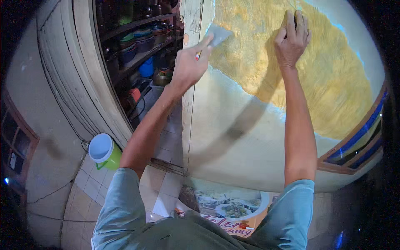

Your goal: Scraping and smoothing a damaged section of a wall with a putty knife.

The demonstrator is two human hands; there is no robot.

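My left hand (189, 68) is closed round the handle of a putty knife (219, 35). Its wide grey blade, slightly blurred, lies at the left part of a yellow-brown patch (329, 79) on the wall. Ragged pale edges border this patch, with cream paint (233, 146) around it. Higher up to the right, my right hand (293, 39) is against the patch with its fingers bent. Something dark shows between those fingers, too small to name. Both arms reach upward and cast shadows on the wall.
Left of the wall is a wooden door frame (89, 71), with shelves (141, 54) of stacked bowls and pots beyond. A green bucket (109, 156) stands on the tiled floor. A printed banner (233, 208) lies below me. A wood-framed window (354, 150) is at right.
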